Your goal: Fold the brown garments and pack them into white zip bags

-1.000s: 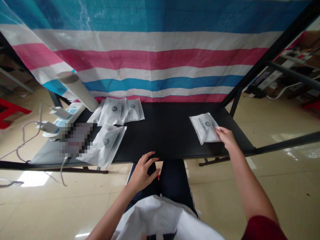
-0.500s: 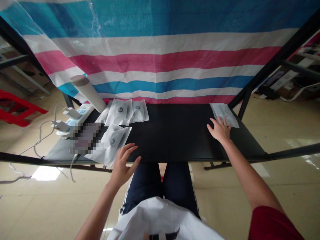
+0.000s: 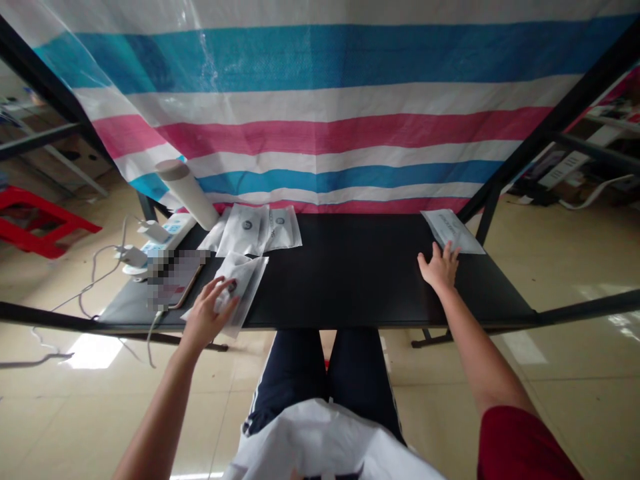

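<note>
A clear-sleeved white printed packet (image 3: 241, 283) lies near the front left of the black counter (image 3: 350, 287), under our left hand (image 3: 207, 313), its fingers curled onto it; we cannot tell if they grip. Our open right hand (image 3: 440, 267) holds nothing, just below a lone white packet (image 3: 453, 230) set apart at far right; more white packets (image 3: 245, 230) lie bunched at back left.

The frosted white pouch (image 3: 246, 280) under the left hand (image 3: 209, 315) has a round dark logo, and it's lying at a slant with the fingers right over it. The printed white pouch (image 3: 450, 230) sits skewed at the far right corner of the black tabletop (image 3: 350, 280), just past the spread fingers of the right hand (image 3: 440, 268).
</note>
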The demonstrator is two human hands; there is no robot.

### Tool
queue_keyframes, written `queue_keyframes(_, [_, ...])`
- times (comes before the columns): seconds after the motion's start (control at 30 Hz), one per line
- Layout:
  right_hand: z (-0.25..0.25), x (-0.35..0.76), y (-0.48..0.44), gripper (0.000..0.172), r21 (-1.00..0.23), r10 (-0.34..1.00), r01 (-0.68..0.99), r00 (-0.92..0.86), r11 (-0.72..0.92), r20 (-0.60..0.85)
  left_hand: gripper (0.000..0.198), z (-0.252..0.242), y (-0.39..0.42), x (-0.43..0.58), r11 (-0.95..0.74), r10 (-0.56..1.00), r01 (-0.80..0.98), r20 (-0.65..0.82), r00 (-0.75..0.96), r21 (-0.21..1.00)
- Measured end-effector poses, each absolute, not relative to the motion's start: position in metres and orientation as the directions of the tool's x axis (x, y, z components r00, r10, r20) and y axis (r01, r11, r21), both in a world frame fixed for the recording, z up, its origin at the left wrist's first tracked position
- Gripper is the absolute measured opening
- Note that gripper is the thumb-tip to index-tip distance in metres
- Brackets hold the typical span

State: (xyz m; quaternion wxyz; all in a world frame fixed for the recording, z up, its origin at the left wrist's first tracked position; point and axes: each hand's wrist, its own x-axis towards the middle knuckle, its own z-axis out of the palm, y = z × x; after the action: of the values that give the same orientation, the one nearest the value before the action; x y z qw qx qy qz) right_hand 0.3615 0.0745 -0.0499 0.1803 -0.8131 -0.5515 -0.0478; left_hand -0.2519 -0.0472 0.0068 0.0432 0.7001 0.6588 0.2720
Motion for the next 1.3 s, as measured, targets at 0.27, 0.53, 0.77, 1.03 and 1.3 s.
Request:
queue_keyframes(0.27, [-0.049, 0.296, 0.040, 0.067, -0.370, 0.926, 0.916, 0.265, -0.155, 0.270, 0.046, 0.000, -0.076, -0.140, -0.284, 0.933, 0.907, 0.310, 0.185, 0.313])
queue_keyframes(0.53, [-0.026, 0.194, 0.026, 0.040, -0.793, 0.950, 0.599, 0.168, 0.113, 0.262, 0.037, 0.026, -0.068, -0.033, -0.365, 0.912, 0.876, 0.312, 0.267, 0.316])
queue_keyframes(0.77, [-0.030, 0.153, 0.035, 0.025, -0.879, 0.982, 0.460, 0.066, 0.129, 0.179, 0.031, 0.041, 0.025, 0.010, -0.438, 0.899, 0.846, 0.170, 0.404, 0.304])
queue_keyframes(1.03, [-0.033, 0.143, 0.035, 0.033, -0.882, 0.974, 0.448, 0.089, 0.147, 0.208, 0.033, 0.018, 0.048, 0.006, -0.308, 0.940, 0.892, -0.038, 0.338, 0.331])
queue_keyframes(1.3, [-0.033, 0.123, 0.010, 0.035, -0.935, 0.975, 0.344, 0.159, 0.090, 0.153, 0.032, 0.019, 0.055, -0.007, -0.221, 0.973, 0.904, 0.021, 0.229, 0.367])
